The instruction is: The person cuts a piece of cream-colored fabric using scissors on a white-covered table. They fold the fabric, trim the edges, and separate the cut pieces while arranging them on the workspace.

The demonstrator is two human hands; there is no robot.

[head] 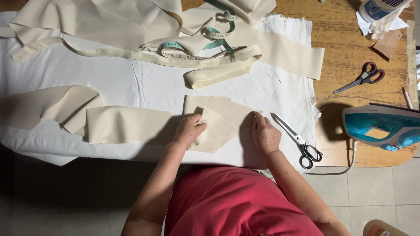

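Head view | left hand (188, 130), right hand (264, 133): fingers flat on cream fabric piece (221, 122), gripping nothing | silver scissors (298, 141) just right

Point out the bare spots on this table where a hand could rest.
Free: white sheet between strip and tape measure; wood between cream cloth and red scissors. Crowded: top left cloth pile, and around both hands.
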